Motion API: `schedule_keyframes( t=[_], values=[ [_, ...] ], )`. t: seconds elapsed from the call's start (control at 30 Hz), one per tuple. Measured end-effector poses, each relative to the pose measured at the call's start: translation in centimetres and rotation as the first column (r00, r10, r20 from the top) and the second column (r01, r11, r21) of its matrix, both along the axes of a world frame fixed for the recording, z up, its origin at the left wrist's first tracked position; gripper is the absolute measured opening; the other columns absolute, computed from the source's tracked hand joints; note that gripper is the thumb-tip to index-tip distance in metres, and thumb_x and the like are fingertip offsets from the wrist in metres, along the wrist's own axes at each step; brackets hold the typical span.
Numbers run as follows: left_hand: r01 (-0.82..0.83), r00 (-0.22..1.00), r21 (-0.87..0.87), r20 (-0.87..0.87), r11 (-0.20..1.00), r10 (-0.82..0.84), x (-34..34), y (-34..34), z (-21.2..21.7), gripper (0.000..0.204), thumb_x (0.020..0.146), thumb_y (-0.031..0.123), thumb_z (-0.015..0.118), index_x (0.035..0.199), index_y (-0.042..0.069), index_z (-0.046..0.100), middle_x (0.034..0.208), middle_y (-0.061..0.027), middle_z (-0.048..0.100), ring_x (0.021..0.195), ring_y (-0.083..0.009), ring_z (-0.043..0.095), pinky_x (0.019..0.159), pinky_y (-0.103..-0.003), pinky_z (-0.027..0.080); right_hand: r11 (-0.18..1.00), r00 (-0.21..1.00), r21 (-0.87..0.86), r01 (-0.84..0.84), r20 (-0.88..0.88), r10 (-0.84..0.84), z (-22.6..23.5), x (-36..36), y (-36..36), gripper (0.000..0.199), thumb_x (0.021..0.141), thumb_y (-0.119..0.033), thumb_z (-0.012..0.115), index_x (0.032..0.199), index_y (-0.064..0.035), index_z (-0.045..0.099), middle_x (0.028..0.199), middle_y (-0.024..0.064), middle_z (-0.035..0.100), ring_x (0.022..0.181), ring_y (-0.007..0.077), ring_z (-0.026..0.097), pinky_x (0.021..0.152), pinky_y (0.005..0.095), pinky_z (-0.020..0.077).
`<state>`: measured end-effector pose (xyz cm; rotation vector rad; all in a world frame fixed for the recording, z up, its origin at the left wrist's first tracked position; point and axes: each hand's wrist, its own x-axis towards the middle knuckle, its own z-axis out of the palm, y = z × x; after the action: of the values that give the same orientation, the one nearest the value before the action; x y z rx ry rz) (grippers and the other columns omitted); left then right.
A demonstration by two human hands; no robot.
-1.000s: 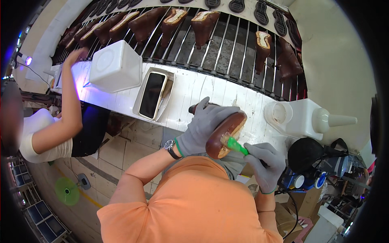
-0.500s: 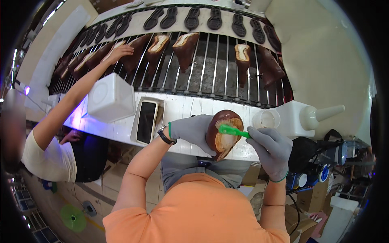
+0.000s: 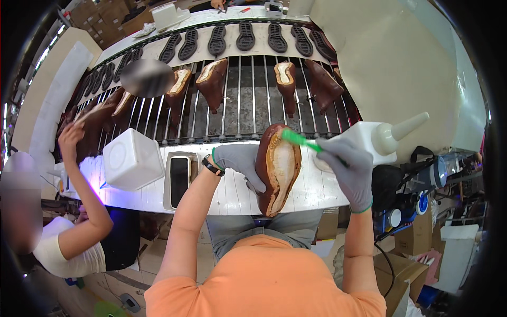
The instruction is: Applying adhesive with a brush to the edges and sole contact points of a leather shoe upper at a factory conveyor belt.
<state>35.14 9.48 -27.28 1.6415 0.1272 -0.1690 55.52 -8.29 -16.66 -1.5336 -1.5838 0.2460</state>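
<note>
My left hand (image 3: 240, 164), in a grey knit glove, grips a brown leather boot (image 3: 262, 174) by its side. The boot's underside faces up toward me, showing a pale middle and a tan rim. In my gloved right hand (image 3: 348, 169) is a green-handled brush (image 3: 300, 139). Its head lies at the toe end of the underside, against the edge on the right; the bristles are hard to make out. A small round tub is mostly hidden behind my right hand.
Beyond the white table (image 3: 227, 195) runs a roller conveyor (image 3: 237, 105) carrying brown boots, with black soles (image 3: 245, 37) on a board behind. A white jug (image 3: 133, 160), a phone (image 3: 179, 179) in a tray and a white spouted bottle (image 3: 364, 142) stand nearby. A co-worker (image 3: 79, 238) is at left.
The boot has tipped so its whole underside shows lengthwise. My brush has shifted up to the toe end. At left, the co-worker's arm has drawn back, now holding a boot.
</note>
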Motion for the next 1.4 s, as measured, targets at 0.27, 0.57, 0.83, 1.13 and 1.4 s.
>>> schedule_keyframes(
  t=[0.27, 0.57, 0.83, 1.13, 1.4],
  values=[
    [-0.004, 0.988, 0.163, 0.151, 0.987, -0.021, -1.0, 0.6, -0.4, 0.082, 0.062, 0.018, 0.093, 0.132, 0.002, 0.053, 0.125, -0.0084, 0.062, 0.114, -0.0162, 0.057, 0.097, -0.033, 0.050, 0.903, 0.940, -0.318, -0.289, 0.087, 0.331, 0.3, 1.6, -1.4, 0.024, 0.076, -0.009, 0.076, 0.100, -0.0057, 0.074, 0.078, 0.0081, 0.066, 0.065, 0.0201, 0.062, 0.062, 0.0319, 0.0476],
    [-0.617, 0.783, -0.302, -0.139, 0.727, 0.607, -4.8, -1.6, -7.2, 0.099, 0.057, 0.002, 0.088, 0.143, 0.005, 0.040, 0.131, -0.0074, 0.058, 0.118, -0.0184, 0.055, 0.101, -0.033, 0.047, 0.695, 0.772, -0.356, 0.624, 0.417, -0.480, -12.6, 6.0, -6.2, 0.023, 0.083, -0.015, 0.067, 0.103, -0.0054, 0.070, 0.094, 0.0169, 0.069, 0.085, 0.0357, 0.065, 0.075, 0.0424, 0.0513],
    [-0.679, 0.489, -0.709, -0.244, 0.190, 0.838, -2.3, -6.6, -10.0, 0.077, 0.092, 0.062, 0.053, 0.140, 0.002, 0.045, 0.133, -0.0128, 0.057, 0.115, -0.0248, 0.059, 0.100, -0.037, 0.048, 0.628, 0.705, -0.386, 0.676, 0.586, -0.399, -16.0, 6.3, -4.2, 0.018, 0.086, -0.017, 0.062, 0.098, -0.0059, 0.071, 0.089, 0.0170, 0.069, 0.080, 0.0357, 0.065, 0.070, 0.0453, 0.0511],
    [-0.573, 0.485, -0.818, -0.287, 0.052, 0.826, -4.1, -9.4, -10.5, 0.059, 0.103, 0.050, 0.033, 0.139, 0.005, 0.042, 0.118, -0.0144, 0.061, 0.093, -0.0253, 0.063, 0.079, -0.039, 0.055, 0.806, 0.530, -0.576, 0.140, -0.644, -0.552, -17.0, 8.6, -7.8, 0.027, 0.091, -0.016, 0.062, 0.111, 0.0009, 0.070, 0.082, 0.0047, 0.070, 0.056, 0.0031, 0.049, 0.047, 0.0205, 0.0358],
    [-0.658, 0.538, -0.739, -0.325, 0.146, 0.778, -2.2, -9.4, -5.0, 0.072, 0.095, 0.062, 0.045, 0.141, 0.007, 0.045, 0.133, -0.0118, 0.058, 0.116, -0.0251, 0.060, 0.102, -0.037, 0.048, 0.912, 0.724, -0.400, -0.090, -0.656, -0.216, -7.6, 4.4, -5.2, 0.021, 0.081, -0.008, 0.066, 0.098, 0.0001, 0.075, 0.075, 0.0009, 0.063, 0.060, 0.0043, 0.048, 0.051, 0.0201, 0.0344]
  ],
)
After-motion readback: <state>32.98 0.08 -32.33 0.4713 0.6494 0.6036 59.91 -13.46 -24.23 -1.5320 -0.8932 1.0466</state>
